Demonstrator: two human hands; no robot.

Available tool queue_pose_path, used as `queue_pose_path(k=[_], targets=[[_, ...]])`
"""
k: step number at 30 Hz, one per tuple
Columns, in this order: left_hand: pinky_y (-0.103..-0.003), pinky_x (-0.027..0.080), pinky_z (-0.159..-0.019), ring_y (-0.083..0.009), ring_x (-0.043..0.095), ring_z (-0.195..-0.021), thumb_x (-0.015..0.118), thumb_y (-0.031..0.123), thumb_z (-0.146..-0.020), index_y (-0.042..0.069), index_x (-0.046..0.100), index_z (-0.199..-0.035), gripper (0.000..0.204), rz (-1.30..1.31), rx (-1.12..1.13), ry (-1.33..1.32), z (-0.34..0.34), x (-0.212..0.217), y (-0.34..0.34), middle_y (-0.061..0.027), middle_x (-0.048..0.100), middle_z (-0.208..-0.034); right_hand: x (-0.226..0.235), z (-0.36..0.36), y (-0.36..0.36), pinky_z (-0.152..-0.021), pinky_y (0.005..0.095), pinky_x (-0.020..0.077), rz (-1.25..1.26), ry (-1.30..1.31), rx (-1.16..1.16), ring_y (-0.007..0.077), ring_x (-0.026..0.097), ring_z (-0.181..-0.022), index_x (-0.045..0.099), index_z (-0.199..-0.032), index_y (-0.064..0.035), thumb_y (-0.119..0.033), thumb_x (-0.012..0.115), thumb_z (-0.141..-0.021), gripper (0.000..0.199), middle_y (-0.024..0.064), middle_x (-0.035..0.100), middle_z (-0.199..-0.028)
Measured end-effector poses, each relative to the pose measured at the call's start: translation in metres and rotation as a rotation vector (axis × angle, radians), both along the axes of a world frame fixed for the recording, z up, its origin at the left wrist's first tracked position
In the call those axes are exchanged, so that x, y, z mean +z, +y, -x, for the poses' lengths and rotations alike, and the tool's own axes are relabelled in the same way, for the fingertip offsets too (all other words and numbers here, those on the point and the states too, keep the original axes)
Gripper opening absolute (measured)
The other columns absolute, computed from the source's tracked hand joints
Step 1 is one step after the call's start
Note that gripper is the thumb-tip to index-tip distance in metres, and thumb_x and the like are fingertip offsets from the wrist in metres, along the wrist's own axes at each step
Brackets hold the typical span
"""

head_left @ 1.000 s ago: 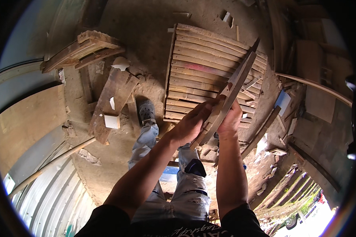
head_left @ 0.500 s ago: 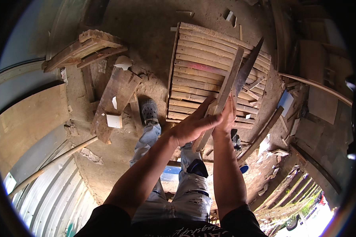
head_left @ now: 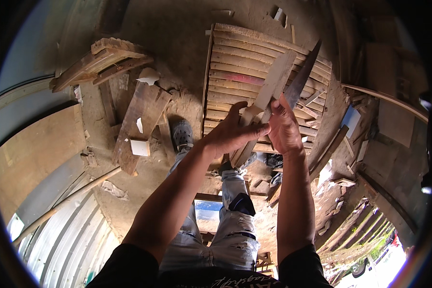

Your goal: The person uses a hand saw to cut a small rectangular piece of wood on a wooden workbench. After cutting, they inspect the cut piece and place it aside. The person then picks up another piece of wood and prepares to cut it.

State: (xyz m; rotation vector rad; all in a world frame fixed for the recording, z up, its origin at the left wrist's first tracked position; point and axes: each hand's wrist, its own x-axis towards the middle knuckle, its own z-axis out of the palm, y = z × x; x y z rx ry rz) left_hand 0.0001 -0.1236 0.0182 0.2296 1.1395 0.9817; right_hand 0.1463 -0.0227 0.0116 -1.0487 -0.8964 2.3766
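In front of me, over the slatted bench (head_left: 235, 69), both my hands are at a narrow wooden board (head_left: 274, 79) that tilts up and away to the right. My left hand (head_left: 228, 134) grips it from the left, thumb across the near part and index finger raised. A small wooden block (head_left: 250, 115) shows against the board by that finger. On the other side, my right hand (head_left: 285, 127) has its curled fingers at the board's right edge. Beyond those fingers runs a dark handsaw blade (head_left: 303, 74); its handle is hidden, and whether it is held or resting I cannot tell.
Left of my foot lies a wide plank (head_left: 141, 113) with white scraps on it. A low wooden stool (head_left: 101, 65) stands farther off. A long pole (head_left: 72, 204) slants at lower left. Offcuts (head_left: 350, 120) and debris litter the right side.
The board has been turned so that its broad face shows more. My right hand has shifted right and slightly away, its fingers bending. The left index finger has lifted.
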Motion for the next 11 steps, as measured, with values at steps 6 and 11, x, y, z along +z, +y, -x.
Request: queue_pose_path(k=[6, 11], targets=[[-0.039, 0.046, -0.100, -0.0292, 0.059, -0.116, 0.062, 0.063, -0.091, -0.006, 0.040, -0.135, 0.085, -0.023, -0.175, 0.314, 0.005, -0.031, 0.010, -0.0251, 0.061, -0.120, -0.030, 0.004, 0.004, -0.111, 0.0459, 0.0381, 0.002, 0.083, -0.102, 0.0262, 0.049, -0.132, 0.024, -0.155, -0.0045, -0.037, 0.072, -0.092, 0.086, 0.0116, 0.050, -0.141], [-0.040, 0.047, -0.099, -0.0409, 0.061, -0.114, 0.056, 0.072, -0.088, 0.004, 0.050, -0.135, 0.083, -0.163, -0.168, 0.432, 0.016, -0.045, 0.022, -0.0217, 0.063, -0.123, -0.046, 0.019, 0.012, -0.115, 0.0649, 0.0168, -0.020, -0.018, -0.095, 0.0261, 0.028, -0.147, 0.022, -0.156, -0.0114, -0.045, 0.073, -0.089, 0.091, 0.0109, 0.038, -0.153]])
